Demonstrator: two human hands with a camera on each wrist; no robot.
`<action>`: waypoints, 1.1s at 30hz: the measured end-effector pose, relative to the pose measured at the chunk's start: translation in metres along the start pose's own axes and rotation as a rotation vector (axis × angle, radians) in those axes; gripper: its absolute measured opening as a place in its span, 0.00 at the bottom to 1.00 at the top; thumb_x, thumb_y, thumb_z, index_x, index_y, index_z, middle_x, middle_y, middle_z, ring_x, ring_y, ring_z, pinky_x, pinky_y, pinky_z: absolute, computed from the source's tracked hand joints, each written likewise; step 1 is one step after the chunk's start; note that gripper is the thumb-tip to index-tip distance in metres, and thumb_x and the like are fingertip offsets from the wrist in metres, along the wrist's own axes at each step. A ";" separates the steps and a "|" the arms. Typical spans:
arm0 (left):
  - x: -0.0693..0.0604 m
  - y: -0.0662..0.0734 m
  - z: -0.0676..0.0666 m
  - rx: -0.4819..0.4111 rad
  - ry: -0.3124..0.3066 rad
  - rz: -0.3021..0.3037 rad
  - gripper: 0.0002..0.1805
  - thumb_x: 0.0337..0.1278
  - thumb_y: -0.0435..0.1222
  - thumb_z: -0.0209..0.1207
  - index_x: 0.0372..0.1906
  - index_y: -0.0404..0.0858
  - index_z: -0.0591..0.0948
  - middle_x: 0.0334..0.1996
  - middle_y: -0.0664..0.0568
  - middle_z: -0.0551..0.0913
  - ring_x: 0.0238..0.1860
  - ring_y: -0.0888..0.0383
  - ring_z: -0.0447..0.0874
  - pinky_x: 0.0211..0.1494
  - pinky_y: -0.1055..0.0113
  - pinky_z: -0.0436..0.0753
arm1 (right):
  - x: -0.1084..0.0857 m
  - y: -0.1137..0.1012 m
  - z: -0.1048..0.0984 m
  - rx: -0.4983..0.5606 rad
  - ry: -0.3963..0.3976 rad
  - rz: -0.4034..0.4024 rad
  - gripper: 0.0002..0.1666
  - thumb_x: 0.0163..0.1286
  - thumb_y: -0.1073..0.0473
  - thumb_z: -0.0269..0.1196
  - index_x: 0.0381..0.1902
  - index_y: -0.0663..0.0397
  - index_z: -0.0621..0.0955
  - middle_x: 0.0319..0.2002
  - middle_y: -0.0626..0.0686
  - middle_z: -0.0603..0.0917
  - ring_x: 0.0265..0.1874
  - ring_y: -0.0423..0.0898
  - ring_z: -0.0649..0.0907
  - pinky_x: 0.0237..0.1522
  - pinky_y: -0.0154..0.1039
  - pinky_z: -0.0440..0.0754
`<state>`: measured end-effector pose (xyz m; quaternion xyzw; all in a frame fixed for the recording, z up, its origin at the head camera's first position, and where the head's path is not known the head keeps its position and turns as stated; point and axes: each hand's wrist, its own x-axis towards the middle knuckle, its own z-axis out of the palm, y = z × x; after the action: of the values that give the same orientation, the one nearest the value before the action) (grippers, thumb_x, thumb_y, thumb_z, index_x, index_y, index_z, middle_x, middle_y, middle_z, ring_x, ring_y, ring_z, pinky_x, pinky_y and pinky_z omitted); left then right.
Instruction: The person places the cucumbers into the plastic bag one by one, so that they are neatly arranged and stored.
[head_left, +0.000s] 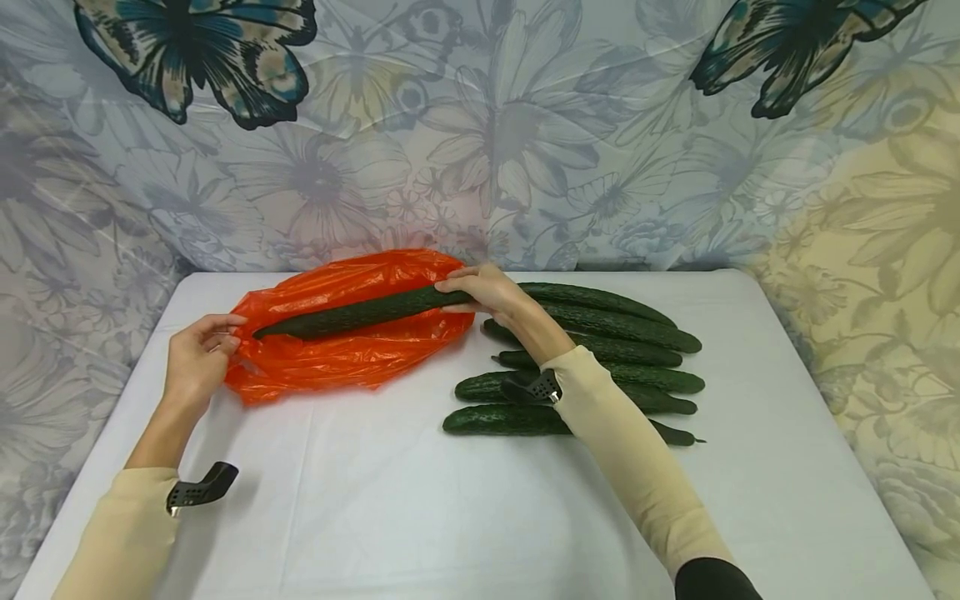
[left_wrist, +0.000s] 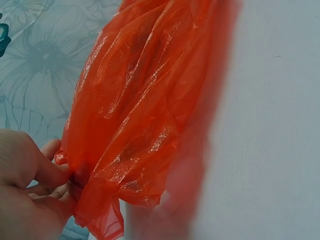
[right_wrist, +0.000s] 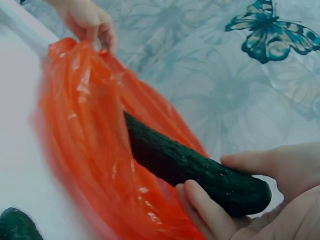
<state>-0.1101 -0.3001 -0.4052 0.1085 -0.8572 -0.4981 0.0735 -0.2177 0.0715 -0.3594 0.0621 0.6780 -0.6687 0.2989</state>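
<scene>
A long dark green cucumber [head_left: 360,314] lies across the opening of an orange plastic bag [head_left: 337,367], its left end against the bag's left part. My right hand [head_left: 491,293] grips the cucumber's right end; in the right wrist view thumb and fingers hold the blunt end of the cucumber [right_wrist: 190,165] from both sides. My left hand [head_left: 197,354] pinches the bag's left edge, and the left wrist view shows its fingertips on the gathered film of the bag [left_wrist: 135,110]. Folds of the bag partly cover the cucumber in the right wrist view.
Several cucumbers [head_left: 600,323] lie side by side on the white table [head_left: 375,500], right of the bag and partly beneath my right forearm. A patterned cloth [head_left: 480,150] with butterflies and flowers hangs behind and beside the table.
</scene>
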 end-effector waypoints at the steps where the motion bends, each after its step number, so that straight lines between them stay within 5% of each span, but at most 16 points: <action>1: 0.000 0.000 0.000 -0.009 0.001 -0.001 0.15 0.63 0.20 0.47 0.53 0.24 0.75 0.34 0.66 0.75 0.33 0.70 0.74 0.34 0.81 0.79 | 0.001 0.002 0.000 0.020 0.010 0.003 0.24 0.68 0.66 0.63 0.60 0.69 0.75 0.67 0.61 0.69 0.56 0.55 0.80 0.51 0.43 0.82; 6: 0.000 0.000 0.000 -0.026 0.016 -0.009 0.14 0.63 0.19 0.49 0.52 0.26 0.76 0.32 0.68 0.76 0.33 0.71 0.74 0.34 0.81 0.79 | 0.005 0.012 -0.004 0.159 0.048 0.032 0.05 0.71 0.67 0.59 0.41 0.65 0.78 0.67 0.61 0.66 0.56 0.56 0.79 0.50 0.41 0.82; 12: 0.001 -0.001 0.001 -0.024 0.019 -0.022 0.14 0.63 0.20 0.49 0.51 0.28 0.77 0.31 0.68 0.77 0.33 0.71 0.74 0.34 0.82 0.78 | 0.008 0.017 -0.010 0.269 0.086 0.045 0.11 0.72 0.71 0.54 0.50 0.66 0.76 0.74 0.58 0.56 0.36 0.49 0.81 0.49 0.41 0.83; 15: 0.001 -0.002 0.001 -0.015 0.019 -0.021 0.14 0.64 0.20 0.49 0.51 0.27 0.77 0.31 0.68 0.77 0.33 0.71 0.73 0.34 0.82 0.78 | 0.007 0.017 -0.012 0.274 0.085 0.063 0.20 0.73 0.72 0.49 0.62 0.68 0.70 0.78 0.56 0.46 0.50 0.54 0.81 0.52 0.41 0.81; 18: 0.001 -0.001 0.001 -0.009 0.022 -0.016 0.14 0.63 0.19 0.49 0.52 0.26 0.77 0.32 0.68 0.77 0.33 0.71 0.73 0.34 0.82 0.77 | 0.006 0.018 -0.014 0.255 0.062 0.079 0.32 0.73 0.74 0.44 0.74 0.65 0.57 0.78 0.54 0.38 0.71 0.56 0.63 0.58 0.43 0.77; 20: 0.001 -0.001 0.001 -0.003 0.023 -0.017 0.15 0.62 0.19 0.48 0.52 0.27 0.77 0.32 0.69 0.76 0.33 0.71 0.74 0.35 0.83 0.76 | 0.005 0.019 -0.016 0.212 0.035 0.074 0.36 0.74 0.75 0.42 0.76 0.63 0.49 0.78 0.54 0.36 0.75 0.55 0.54 0.63 0.44 0.73; 25: 0.000 0.001 0.002 0.013 0.025 -0.034 0.16 0.62 0.20 0.48 0.53 0.27 0.77 0.32 0.71 0.76 0.34 0.71 0.73 0.35 0.84 0.75 | 0.005 0.024 -0.019 0.075 0.022 0.050 0.35 0.75 0.73 0.44 0.77 0.63 0.49 0.78 0.56 0.45 0.73 0.54 0.58 0.67 0.43 0.68; 33: -0.002 0.002 0.003 0.046 0.032 -0.025 0.16 0.62 0.20 0.47 0.52 0.26 0.76 0.34 0.68 0.75 0.34 0.70 0.73 0.36 0.84 0.75 | 0.006 0.031 -0.027 0.011 0.091 0.018 0.33 0.74 0.70 0.53 0.74 0.65 0.58 0.72 0.62 0.63 0.65 0.56 0.73 0.61 0.43 0.74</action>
<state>-0.1088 -0.2960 -0.4044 0.1287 -0.8657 -0.4773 0.0787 -0.2163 0.0977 -0.3908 0.0999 0.6866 -0.6662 0.2734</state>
